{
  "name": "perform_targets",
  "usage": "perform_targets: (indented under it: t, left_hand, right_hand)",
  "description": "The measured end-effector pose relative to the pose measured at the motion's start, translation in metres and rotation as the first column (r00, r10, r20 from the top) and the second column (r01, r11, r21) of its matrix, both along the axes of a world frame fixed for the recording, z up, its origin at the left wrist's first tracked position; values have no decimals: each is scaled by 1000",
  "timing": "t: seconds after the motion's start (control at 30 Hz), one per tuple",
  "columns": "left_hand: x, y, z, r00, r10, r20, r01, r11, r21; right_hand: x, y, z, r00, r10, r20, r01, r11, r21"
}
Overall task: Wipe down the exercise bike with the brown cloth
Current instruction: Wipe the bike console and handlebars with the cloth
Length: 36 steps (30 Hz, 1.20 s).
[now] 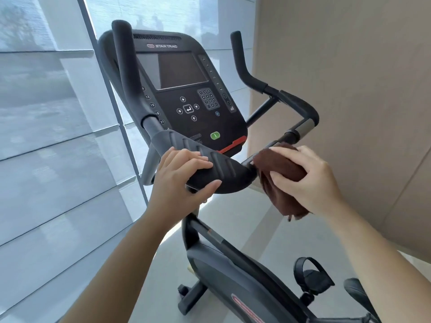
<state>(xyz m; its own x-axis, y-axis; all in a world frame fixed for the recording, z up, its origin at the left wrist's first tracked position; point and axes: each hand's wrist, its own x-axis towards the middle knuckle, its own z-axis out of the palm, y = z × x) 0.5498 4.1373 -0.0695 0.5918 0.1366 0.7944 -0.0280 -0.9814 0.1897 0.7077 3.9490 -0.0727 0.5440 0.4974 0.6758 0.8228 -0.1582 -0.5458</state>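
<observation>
A black exercise bike fills the middle of the view, its console facing me. My left hand grips the ribbed black elbow pad of the handlebar. My right hand is closed on the brown cloth, which is wrapped around the handlebar tube just right of the pad; a loose end of the cloth hangs below. The tube under the cloth is hidden.
A window with a translucent blind runs along the left. A beige wall stands close on the right. The bike's pedal with strap is at lower right, over a pale grey floor.
</observation>
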Motion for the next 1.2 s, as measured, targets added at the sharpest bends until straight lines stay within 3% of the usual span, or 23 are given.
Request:
perform_targets:
  t: [0.1,0.23,0.4,0.5,0.57,0.6,0.73,0.83,0.9,0.93,1.0,1.07,1.2]
  left_hand:
    - [-2,-8,7,995,70,-68,-66,996,52]
    - [12,-40,3,976,207,-67,-197,971,134]
    - [39,-64,-7,932,363,2,-358,916,180]
    - [43,-65,-10,913,404,61,-408,897,168]
    - [47,-65,-11,901,423,103,-434,887,156]
    - [48,-65,-11,894,431,119,-445,883,148]
    - [51,-65,-14,886,436,159,-456,881,123]
    - [51,-66,-14,883,439,165,-459,881,115]
    - [51,-67,-13,883,442,159,-460,881,108]
    - [50,-68,-13,883,442,156,-460,882,107]
    - [50,-68,-12,884,444,148,-460,882,104]
    - [51,-68,-12,880,450,149,-467,878,103]
    - [51,-68,-12,876,459,150,-476,873,107]
  right_hand:
    - [24,12,20,998,-65,-2,65,993,94]
    - [24,52,25,990,23,136,-3,989,-147]
    - [53,54,14,954,86,288,-41,986,-160]
    - [111,40,23,990,47,134,-12,969,-246]
    - [123,37,27,992,122,-19,-123,960,-251]
    - [117,38,27,985,171,-16,-170,954,-246]
    - [75,47,26,893,447,38,-421,864,-278]
    - [79,49,38,818,573,-39,-525,718,-456]
    - [94,50,42,842,533,82,-402,722,-563]
    - [97,50,42,842,508,181,-340,761,-553]
    - [92,50,36,792,521,318,-372,825,-426]
    - [81,53,31,734,583,349,-479,808,-343]
    - [78,62,39,678,680,280,-550,722,-420]
